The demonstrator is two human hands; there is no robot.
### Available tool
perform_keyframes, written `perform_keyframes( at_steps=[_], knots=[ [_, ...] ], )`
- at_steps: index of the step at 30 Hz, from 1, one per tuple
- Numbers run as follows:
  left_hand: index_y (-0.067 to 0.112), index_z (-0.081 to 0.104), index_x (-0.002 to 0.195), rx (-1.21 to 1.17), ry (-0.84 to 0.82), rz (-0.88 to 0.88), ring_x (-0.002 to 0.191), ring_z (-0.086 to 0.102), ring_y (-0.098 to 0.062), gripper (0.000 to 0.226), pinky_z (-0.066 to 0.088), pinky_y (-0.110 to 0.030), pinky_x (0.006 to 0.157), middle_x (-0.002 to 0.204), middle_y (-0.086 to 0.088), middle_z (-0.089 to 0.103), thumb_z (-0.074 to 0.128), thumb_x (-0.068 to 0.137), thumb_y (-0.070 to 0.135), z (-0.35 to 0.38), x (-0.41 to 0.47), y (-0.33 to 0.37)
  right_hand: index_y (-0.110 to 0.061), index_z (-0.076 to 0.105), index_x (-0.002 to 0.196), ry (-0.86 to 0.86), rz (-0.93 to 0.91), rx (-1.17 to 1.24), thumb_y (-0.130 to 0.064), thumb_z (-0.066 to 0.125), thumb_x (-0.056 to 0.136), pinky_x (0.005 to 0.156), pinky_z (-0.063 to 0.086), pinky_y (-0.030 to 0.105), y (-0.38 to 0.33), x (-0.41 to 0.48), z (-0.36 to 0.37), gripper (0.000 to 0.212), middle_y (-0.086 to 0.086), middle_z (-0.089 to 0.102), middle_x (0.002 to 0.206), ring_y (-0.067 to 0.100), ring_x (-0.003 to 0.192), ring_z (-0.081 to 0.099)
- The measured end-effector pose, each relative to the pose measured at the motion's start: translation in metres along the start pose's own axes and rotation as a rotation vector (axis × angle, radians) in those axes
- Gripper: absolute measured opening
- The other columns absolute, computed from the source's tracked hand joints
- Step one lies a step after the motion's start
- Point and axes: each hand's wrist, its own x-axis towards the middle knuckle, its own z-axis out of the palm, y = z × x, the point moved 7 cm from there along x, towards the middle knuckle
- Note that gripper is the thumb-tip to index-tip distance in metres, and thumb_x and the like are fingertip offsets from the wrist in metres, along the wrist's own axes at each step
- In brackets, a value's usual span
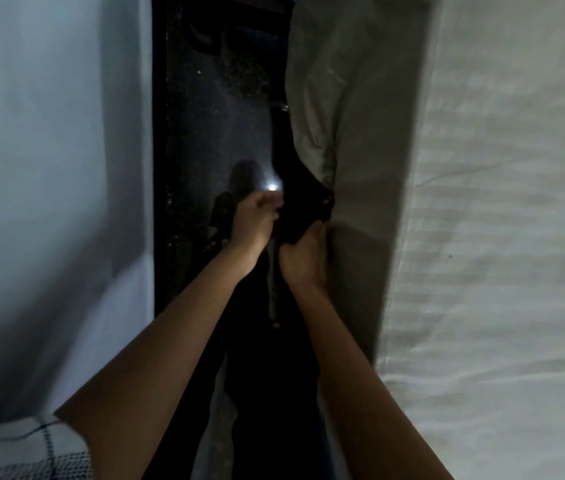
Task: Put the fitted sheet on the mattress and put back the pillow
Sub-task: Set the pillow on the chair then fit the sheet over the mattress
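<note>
The pale fitted sheet (503, 237) covers the top of the mattress on the right and hangs down its side (360, 140). At the lower edge of that side, a dark part of the bed (303, 202) shows where the sheet is pulled back. My right hand (303, 256) is closed on the sheet's edge there, pressed against the mattress side. Just to its left, my left hand (253, 223) is curled into a fist by the dark gap; what it holds is hidden. No pillow is in view.
A narrow strip of dark, shiny floor (218, 116) runs between the bed and a pale blue wall (49, 168) on the left. A checked cloth (24, 452) sits at the bottom left corner. The space is dim.
</note>
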Motion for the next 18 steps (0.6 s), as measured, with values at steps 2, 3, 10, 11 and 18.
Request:
perform_keyframes(
  at_steps=[2,3,10,11,18],
  knots=[
    [-0.010,0.053,0.120,0.013,-0.056,-0.111,0.068,0.051,-0.008,0.034,0.039,-0.004,0.046,0.105,-0.018,0.063,0.033,0.094,-0.006,0.007,-0.018,-0.017,0.003,0.023,0.146,-0.160,0.008,-0.048,-0.006,0.045,0.089,0.111,0.022,0.029,0.004,-0.016,-0.004,0.061,0.017,0.016,0.155,0.030,0.141,0.023],
    [-0.012,0.051,0.122,0.032,-0.085,-0.128,0.067,0.051,-0.008,0.035,0.040,-0.006,0.045,0.109,-0.022,0.062,0.030,0.095,-0.007,0.012,-0.027,-0.024,0.003,0.031,0.142,-0.223,-0.031,-0.064,-0.004,0.043,0.089,0.107,0.027,0.028,0.008,-0.023,-0.005,0.055,0.018,0.023,0.153,0.031,0.138,0.030],
    [-0.007,0.028,0.139,-0.022,-0.373,-0.196,0.131,0.040,-0.030,0.040,0.044,-0.003,0.058,0.143,-0.022,0.037,0.026,0.100,-0.001,0.067,-0.077,-0.025,-0.007,0.061,0.112,-0.127,-0.393,-0.377,-0.006,0.045,0.086,0.080,0.044,0.032,-0.080,-0.032,-0.082,0.031,0.016,0.062,0.117,0.033,0.111,0.057],
    [-0.003,0.032,0.139,-0.031,-0.336,-0.203,0.129,0.042,-0.027,0.039,0.044,-0.006,0.062,0.143,-0.020,0.039,0.025,0.101,0.002,0.071,-0.072,-0.023,-0.007,0.060,0.112,-0.136,-0.446,-0.536,-0.009,0.045,0.087,0.081,0.045,0.033,-0.094,-0.020,-0.080,0.028,0.016,0.061,0.118,0.033,0.111,0.057],
    [-0.004,0.051,0.126,-0.189,-0.223,-0.225,0.080,0.056,-0.006,0.034,0.046,-0.004,0.061,0.121,-0.016,0.056,0.029,0.102,0.005,0.082,-0.051,-0.026,-0.014,0.039,0.142,-0.309,-0.617,-1.638,-0.027,0.028,0.102,0.116,0.010,0.044,-0.099,0.065,-0.040,0.043,0.006,0.034,0.151,0.024,0.142,0.024]
  ],
)
